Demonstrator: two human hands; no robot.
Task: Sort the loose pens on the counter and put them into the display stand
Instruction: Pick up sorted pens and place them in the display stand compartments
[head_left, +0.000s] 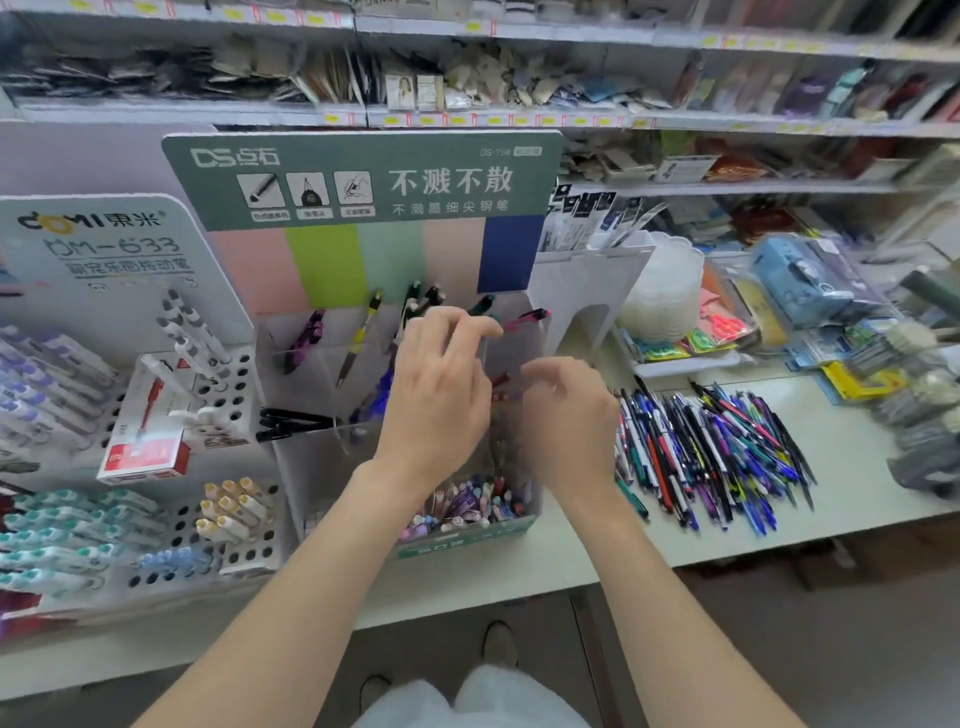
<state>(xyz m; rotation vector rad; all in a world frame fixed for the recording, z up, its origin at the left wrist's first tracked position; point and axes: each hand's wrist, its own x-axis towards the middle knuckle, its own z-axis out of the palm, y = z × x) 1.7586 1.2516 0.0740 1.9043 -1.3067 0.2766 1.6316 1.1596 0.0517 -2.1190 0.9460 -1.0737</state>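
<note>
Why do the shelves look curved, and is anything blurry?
Head view: the wide-angle lens bows the shelves and counter edge; left hand and right hand are softly smeared; the loose pens blend together; the green sign is readable; light is even, no harsh glare.

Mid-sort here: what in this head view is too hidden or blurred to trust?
Head view only:
Left hand: fingertips near a pink pen; grip blurred, hold uncertain.
Right hand: curled fingers hide whether it holds anything.
Display stand: middle compartments hidden behind both hands.
Loose pens: blurred, types indistinct.
</note>
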